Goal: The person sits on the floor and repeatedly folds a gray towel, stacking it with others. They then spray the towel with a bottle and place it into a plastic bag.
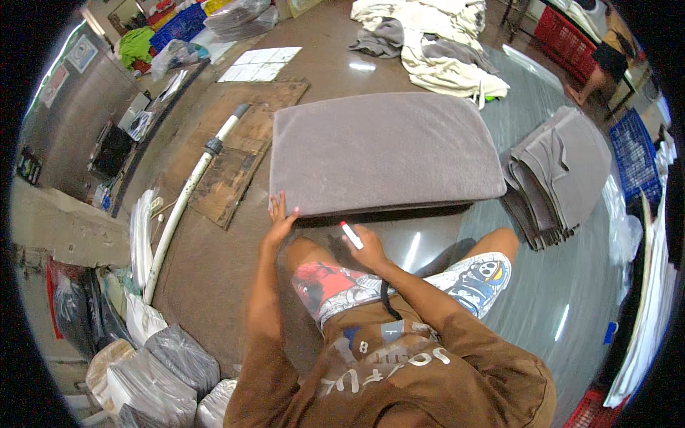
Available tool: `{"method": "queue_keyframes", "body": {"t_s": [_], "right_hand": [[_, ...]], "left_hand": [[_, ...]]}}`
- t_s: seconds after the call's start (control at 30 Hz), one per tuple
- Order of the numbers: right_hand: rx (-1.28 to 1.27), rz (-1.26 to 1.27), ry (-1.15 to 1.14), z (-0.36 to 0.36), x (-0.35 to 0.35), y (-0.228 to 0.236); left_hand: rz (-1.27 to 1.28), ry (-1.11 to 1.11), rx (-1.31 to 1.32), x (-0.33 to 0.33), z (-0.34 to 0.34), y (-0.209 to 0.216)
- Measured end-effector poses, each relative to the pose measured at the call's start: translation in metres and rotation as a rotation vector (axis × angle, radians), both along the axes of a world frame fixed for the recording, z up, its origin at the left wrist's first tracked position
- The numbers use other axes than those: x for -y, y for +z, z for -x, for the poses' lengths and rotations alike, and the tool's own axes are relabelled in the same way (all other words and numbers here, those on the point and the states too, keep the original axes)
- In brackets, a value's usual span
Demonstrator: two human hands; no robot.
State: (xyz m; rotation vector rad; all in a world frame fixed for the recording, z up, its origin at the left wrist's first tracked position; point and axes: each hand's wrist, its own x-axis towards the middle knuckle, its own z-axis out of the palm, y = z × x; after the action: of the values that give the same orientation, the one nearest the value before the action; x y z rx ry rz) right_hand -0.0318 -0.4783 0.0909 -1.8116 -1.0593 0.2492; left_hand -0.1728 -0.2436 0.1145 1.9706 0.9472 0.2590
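Observation:
In front of my knees lies a stack of grey plush cloth [385,153], squared into a broad rectangle with a dark gap under its near edge. My left hand [282,214] rests at the stack's near left corner, fingers spread against the cloth. Between the fingers of my right hand [367,248] is a white marker [351,235] with a red tip, pointing up and left just short of the stack's near edge. Whether the red end is a cap or a bare tip, I cannot tell.
Folded grey cloths [564,171] lie to the right, cream cloth [442,43] beyond the stack. Leftward are a wooden board [235,150], a white pole [182,200] and bagged bundles [153,378]. Another person's leg [606,71] shows at the far right near a red crate [564,43].

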Motion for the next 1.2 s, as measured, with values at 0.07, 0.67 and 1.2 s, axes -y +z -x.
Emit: {"method": "queue_keyframes", "body": {"t_s": [0.07,0.67,1.2], "right_hand": [[0.005,0.097,0.013,0.006,-0.016,0.011],[0.376,0.073,0.811,0.026,-0.042,0.18],[0.57,0.71,-0.366,-0.237,0.045,0.062]], "left_hand": [[0.03,0.19,0.228,0.007,0.024,0.007],[-0.007,0.788,0.669,0.167,0.082,0.088],[-0.052,1.571,-0.428,0.286,0.422,-0.105]]}}
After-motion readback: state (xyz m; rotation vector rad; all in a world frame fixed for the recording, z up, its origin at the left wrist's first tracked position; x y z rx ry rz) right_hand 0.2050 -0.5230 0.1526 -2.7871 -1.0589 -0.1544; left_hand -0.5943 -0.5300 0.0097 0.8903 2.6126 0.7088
